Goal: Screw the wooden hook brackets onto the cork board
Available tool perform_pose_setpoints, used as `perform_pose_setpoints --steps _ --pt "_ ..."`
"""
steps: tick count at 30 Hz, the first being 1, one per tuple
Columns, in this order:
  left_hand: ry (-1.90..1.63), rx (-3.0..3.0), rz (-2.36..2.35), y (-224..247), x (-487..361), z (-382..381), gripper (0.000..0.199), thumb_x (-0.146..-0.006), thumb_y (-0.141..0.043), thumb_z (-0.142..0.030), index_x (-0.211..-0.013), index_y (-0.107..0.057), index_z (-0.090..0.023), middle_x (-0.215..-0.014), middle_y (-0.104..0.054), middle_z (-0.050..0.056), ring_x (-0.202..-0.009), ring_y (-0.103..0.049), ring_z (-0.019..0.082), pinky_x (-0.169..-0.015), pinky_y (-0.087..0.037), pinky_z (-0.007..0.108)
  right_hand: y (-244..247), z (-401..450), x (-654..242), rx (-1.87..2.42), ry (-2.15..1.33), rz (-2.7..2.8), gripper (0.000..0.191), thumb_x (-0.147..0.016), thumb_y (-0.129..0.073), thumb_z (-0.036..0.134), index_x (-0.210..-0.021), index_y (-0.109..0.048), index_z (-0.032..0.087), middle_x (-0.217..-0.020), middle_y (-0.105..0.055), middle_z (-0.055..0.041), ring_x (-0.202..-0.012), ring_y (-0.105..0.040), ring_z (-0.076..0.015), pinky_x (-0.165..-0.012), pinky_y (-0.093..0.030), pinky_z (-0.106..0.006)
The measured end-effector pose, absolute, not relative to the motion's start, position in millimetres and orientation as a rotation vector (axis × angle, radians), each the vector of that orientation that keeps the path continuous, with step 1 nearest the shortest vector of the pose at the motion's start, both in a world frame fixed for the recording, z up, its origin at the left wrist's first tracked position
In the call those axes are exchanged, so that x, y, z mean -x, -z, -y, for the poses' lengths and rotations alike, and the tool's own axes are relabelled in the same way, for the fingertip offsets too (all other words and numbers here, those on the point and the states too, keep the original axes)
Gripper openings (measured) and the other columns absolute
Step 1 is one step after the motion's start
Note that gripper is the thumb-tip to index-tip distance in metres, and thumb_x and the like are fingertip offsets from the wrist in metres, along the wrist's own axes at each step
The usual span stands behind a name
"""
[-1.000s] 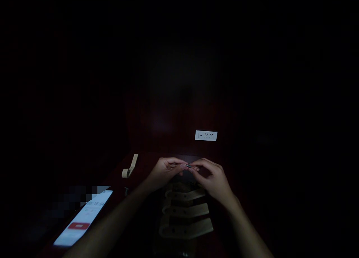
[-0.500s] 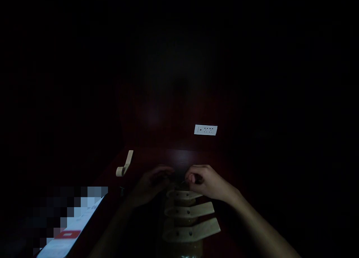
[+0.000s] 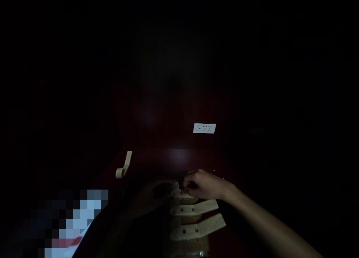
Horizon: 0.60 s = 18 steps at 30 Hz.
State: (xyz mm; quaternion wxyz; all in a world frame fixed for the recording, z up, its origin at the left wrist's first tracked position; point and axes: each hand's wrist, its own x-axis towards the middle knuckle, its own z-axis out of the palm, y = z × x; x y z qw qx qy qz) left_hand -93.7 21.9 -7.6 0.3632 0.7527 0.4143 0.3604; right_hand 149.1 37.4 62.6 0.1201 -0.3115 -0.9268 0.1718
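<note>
Three pale curved wooden pieces lie in a row over a brownish block: the nearest, the middle one and the farthest. Dark round spots mark each of them. My right hand is closed, its fingertips pinching a small thin object at a spot on the farthest piece; the object is too small to name. In deep shadow, my left hand reaches to the left end of that same piece. Its fingertips are hard to make out.
Another curved wooden piece lies at the left on the dark red table. A bright, partly pixelated screen is at the lower left. A white socket panel is on the surface behind.
My right hand has moved down onto the farthest wooden piece with the small object. My left hand has lowered a little and is darker. The wooden pieces appear slightly farther right.
</note>
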Motion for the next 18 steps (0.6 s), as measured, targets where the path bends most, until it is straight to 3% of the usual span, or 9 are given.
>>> perform_pose_setpoints --steps 8,18 --pt "-0.912 -1.919 -1.07 10 90 -23 0.037 -0.077 -0.064 -0.036 -0.113 -0.062 -0.028 -0.121 -0.061 0.004 -0.112 -0.056 0.022 -0.1 -0.043 0.037 -56 -38 -159 1.003 -0.58 2.736 0.014 -0.079 -0.054 0.017 -0.089 -0.065 0.019 -0.079 -0.066 0.0014 -0.067 -0.056 -0.0106 -0.062 -0.039 -0.021" --pt "-1.024 -1.716 -1.127 11 83 -28 0.038 -0.079 -0.062 -0.041 -0.113 -0.062 -0.025 -0.112 -0.068 0.003 -0.1 -0.064 0.021 -0.09 -0.053 0.033 -65 -42 -172 0.984 -0.543 2.651 0.014 -0.078 -0.057 0.016 -0.088 -0.066 0.019 -0.084 -0.067 -0.0005 -0.074 -0.058 -0.0126 -0.067 -0.04 -0.022"
